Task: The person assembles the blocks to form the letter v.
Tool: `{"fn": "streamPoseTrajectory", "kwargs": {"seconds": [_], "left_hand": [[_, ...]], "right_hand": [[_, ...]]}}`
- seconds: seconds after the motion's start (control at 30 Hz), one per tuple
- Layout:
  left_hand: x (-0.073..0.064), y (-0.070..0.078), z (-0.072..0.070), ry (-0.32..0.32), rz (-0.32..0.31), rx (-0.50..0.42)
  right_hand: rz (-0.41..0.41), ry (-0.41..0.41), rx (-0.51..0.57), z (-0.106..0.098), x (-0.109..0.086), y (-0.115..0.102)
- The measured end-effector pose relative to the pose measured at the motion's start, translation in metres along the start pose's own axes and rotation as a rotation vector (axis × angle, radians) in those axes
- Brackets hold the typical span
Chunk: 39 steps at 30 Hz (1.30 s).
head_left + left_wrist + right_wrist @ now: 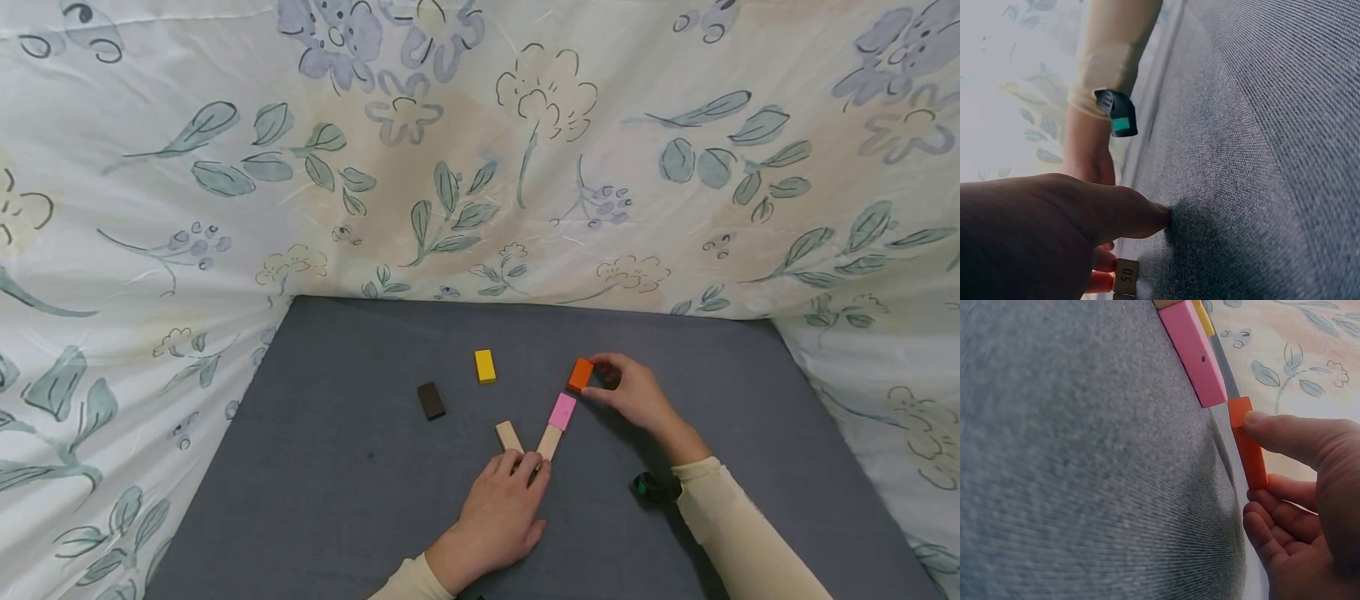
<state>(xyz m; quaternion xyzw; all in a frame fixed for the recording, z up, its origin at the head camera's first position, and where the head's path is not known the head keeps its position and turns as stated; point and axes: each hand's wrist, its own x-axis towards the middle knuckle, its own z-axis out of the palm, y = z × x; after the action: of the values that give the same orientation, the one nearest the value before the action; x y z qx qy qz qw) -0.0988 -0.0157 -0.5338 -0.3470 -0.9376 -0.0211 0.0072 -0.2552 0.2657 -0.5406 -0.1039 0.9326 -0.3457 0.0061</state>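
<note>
My right hand (636,392) pinches an orange block (581,375) between thumb and fingers, just beyond the far end of a pink block (562,412). In the right wrist view the orange block (1248,447) stands a little apart from the pink block (1194,353). The pink block lies end to end with a plain wooden block (550,442). Another plain wooden block (507,436) slants the other way, forming a V. My left hand (501,510) rests its fingertips at the near ends of the wooden blocks, partly covering them. A wooden end marked 50 (1126,276) shows beside its fingers.
A yellow block (485,367) lies at the back of the grey surface (315,483), and a dark brown block (431,401) lies left of it. The right wrist wears a black device (654,487). Floral cloth (465,150) hangs behind and at both sides.
</note>
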Motion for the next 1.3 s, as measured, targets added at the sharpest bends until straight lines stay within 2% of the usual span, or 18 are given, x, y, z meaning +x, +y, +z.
{"fn": "streamPoseTrajectory", "kwargs": {"seconds": [0.53, 1.3], "left_hand": [[0.0, -0.0004, 0.0018, 0.009, 0.001, 0.0], [0.0, -0.0005, 0.0, -0.017, -0.004, -0.023]], "right_hand": [[-0.035, -0.005, 0.006, 0.0042, -0.0023, -0.003], [-0.042, -0.02, 0.017, 0.0099, -0.0044, -0.0059]]}}
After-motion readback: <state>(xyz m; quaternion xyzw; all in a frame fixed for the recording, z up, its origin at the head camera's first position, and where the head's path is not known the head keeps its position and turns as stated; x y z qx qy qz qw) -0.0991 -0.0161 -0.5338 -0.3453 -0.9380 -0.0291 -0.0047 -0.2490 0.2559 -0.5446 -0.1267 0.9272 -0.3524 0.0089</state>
